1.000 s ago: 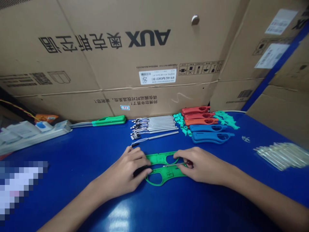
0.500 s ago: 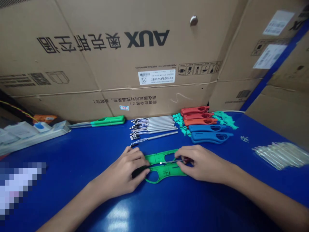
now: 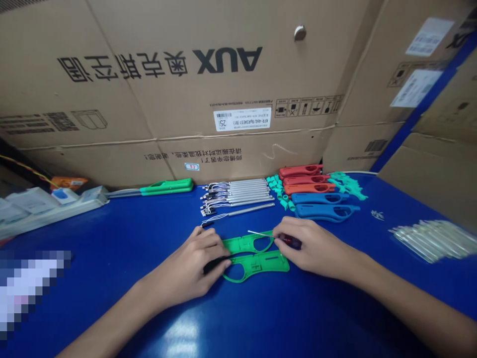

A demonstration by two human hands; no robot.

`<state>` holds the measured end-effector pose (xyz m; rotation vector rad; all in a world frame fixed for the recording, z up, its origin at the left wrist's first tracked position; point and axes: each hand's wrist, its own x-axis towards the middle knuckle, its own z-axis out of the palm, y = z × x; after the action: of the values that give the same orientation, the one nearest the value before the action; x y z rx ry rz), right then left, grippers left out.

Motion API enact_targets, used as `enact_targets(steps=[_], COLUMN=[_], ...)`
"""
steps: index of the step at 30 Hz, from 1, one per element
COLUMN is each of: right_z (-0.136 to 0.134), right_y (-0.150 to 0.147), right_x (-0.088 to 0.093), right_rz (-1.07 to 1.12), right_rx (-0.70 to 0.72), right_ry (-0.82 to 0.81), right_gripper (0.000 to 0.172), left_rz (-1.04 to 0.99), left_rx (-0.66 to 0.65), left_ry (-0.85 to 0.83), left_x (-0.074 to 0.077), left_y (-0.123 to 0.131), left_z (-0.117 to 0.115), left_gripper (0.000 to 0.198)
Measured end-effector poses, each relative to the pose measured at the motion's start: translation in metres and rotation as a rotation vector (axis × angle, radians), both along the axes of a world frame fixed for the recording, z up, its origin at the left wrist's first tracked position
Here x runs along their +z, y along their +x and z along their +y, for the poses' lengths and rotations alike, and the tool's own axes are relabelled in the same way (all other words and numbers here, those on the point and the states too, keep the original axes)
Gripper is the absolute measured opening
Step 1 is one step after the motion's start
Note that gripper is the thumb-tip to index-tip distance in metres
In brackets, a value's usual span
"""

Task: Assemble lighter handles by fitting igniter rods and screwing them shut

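Note:
Two green lighter casing halves lie side by side on the table with their hollow insides up: the far half (image 3: 238,244) and the near half (image 3: 266,264). My left hand (image 3: 197,261) grips their left ends, fingertips on the far one and thumb against the near one. Its palm side is dark and hidden. My right hand (image 3: 305,246) is closed around the dark red handle of a screwdriver (image 3: 289,241). The thin metal shaft points left over the far half's trigger opening, its tip at that half's far edge.
Metal tubes with wires (image 3: 246,191) lie in a row behind my hands. Red, orange and blue casings (image 3: 324,211) stand near teal parts (image 3: 346,184). Bagged rods (image 3: 434,238) lie at right. A green-handled lighter (image 3: 167,186) and power strip (image 3: 55,214) are at left, below a cardboard wall (image 3: 167,99).
The screwdriver has lifted out from between the two halves and swung toward the far one, tip farther away. My right hand rose slightly and uncovered the near half's right end.

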<state>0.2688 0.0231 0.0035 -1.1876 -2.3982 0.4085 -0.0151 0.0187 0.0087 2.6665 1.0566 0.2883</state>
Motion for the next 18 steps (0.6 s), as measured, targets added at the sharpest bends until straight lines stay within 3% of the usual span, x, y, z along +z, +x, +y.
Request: enact_targets(steps=[7,18], right_z=[0.0055,0.0056], right_y=[0.0011,0.0007], right_x=[0.0,0.0035], right_rz=[-0.017,0.034], right_rx=[-0.125,-0.192], right_ry=[0.016,0.02], right_gripper=[0.008,0.02], left_rz=[-0.007,-0.041], left_rx=[0.01,-0.026], left_ry=[-0.041,0.016], left_x=[-0.002,-0.0012], left_y=[-0.0026,-0.0012], left_z=[-0.001,-0.0013], left_gripper=[0.021,0.018])
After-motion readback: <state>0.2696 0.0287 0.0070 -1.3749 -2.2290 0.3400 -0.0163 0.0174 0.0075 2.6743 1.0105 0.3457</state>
